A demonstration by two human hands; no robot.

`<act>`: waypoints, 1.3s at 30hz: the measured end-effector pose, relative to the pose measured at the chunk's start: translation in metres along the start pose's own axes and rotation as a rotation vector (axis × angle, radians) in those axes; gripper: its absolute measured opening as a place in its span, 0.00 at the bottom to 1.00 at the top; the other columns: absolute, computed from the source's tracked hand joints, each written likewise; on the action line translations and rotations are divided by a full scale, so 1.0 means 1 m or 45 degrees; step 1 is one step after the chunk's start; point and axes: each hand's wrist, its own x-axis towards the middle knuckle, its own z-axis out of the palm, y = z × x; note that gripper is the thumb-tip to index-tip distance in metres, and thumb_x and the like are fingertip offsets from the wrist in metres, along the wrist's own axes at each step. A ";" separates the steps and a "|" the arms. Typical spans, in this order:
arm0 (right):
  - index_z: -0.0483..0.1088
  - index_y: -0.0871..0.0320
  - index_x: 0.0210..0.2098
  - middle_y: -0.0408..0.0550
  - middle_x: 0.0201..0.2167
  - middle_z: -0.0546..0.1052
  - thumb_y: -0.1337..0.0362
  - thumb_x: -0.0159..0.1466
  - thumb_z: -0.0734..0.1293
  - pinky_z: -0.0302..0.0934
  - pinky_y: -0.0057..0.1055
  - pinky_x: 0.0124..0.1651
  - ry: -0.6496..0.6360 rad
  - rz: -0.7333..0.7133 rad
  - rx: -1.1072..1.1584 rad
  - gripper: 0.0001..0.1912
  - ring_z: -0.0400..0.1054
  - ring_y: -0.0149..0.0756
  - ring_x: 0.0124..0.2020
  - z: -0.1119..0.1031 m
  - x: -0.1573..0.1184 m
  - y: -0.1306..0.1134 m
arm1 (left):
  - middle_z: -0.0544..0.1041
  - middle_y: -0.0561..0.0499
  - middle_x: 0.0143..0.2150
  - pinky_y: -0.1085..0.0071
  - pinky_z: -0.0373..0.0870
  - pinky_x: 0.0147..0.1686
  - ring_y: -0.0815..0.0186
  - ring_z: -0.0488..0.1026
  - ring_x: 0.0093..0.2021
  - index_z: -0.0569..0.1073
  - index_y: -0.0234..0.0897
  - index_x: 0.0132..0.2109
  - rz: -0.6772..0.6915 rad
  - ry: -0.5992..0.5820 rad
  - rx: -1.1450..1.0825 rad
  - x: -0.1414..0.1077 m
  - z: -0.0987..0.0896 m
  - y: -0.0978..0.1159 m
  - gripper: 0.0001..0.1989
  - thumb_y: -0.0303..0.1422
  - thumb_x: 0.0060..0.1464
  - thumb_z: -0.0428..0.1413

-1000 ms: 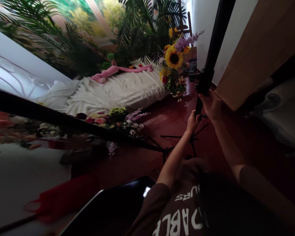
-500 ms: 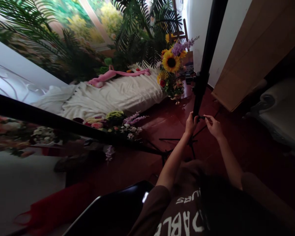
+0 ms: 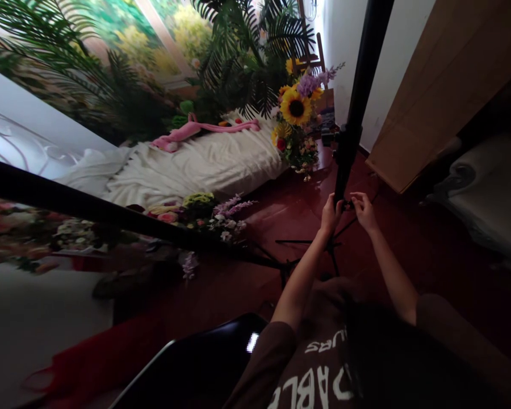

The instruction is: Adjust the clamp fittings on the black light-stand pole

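A black light stand (image 3: 357, 91) rises through the right half of the view, its thin legs spread on the floor. My left hand (image 3: 331, 215) is wrapped round its pole low down. From the pole, just right of that hand, juts a small dark tightening knob (image 3: 348, 205). My right hand (image 3: 363, 210) is at this knob with thumb and fingers bent together on it. Another clamp with a knob (image 3: 330, 136) sits higher on the same pole.
A second black pole (image 3: 111, 213) slants across the left. Beyond lies a white-draped platform (image 3: 204, 165) with a pink plush toy (image 3: 181, 135). Sunflowers (image 3: 297, 108) stand at its end. A brown board (image 3: 430, 102) leans at right; a dark glossy panel (image 3: 196, 352) is near my body.
My right hand has shifted slightly left and up, and its fingers have turned about the knob. My left hand stays on the pole.
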 end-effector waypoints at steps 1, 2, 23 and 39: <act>0.70 0.55 0.51 0.40 0.27 0.79 0.56 0.65 0.68 0.68 0.23 0.29 0.002 0.074 0.064 0.17 0.74 0.29 0.25 0.002 0.002 -0.001 | 0.78 0.49 0.39 0.73 0.70 0.38 0.68 0.76 0.36 0.66 0.39 0.52 0.008 0.000 0.003 0.000 0.000 0.001 0.13 0.40 0.65 0.49; 0.68 0.55 0.55 0.38 0.25 0.78 0.58 0.65 0.67 0.64 0.21 0.23 -0.008 0.161 0.130 0.19 0.72 0.28 0.21 0.003 0.003 -0.003 | 0.78 0.48 0.40 0.73 0.70 0.38 0.68 0.76 0.36 0.66 0.39 0.52 0.016 -0.006 0.001 0.000 -0.001 0.002 0.13 0.40 0.65 0.49; 0.69 0.59 0.34 0.39 0.17 0.74 0.72 0.68 0.56 0.64 0.14 0.19 0.175 0.986 0.998 0.12 0.71 0.24 0.18 0.023 0.011 -0.021 | 0.77 0.42 0.49 0.69 0.72 0.47 0.65 0.76 0.46 0.68 0.37 0.54 -0.031 0.003 -0.109 -0.011 -0.017 0.029 0.17 0.41 0.64 0.51; 0.68 0.56 0.32 0.45 0.27 0.82 0.74 0.66 0.57 0.73 0.22 0.34 -0.186 1.140 0.775 0.12 0.78 0.28 0.30 0.123 -0.055 0.004 | 0.63 0.42 0.49 0.55 0.63 0.58 0.59 0.64 0.54 0.61 0.38 0.50 0.215 1.764 0.896 -0.117 -0.213 0.073 0.15 0.43 0.63 0.47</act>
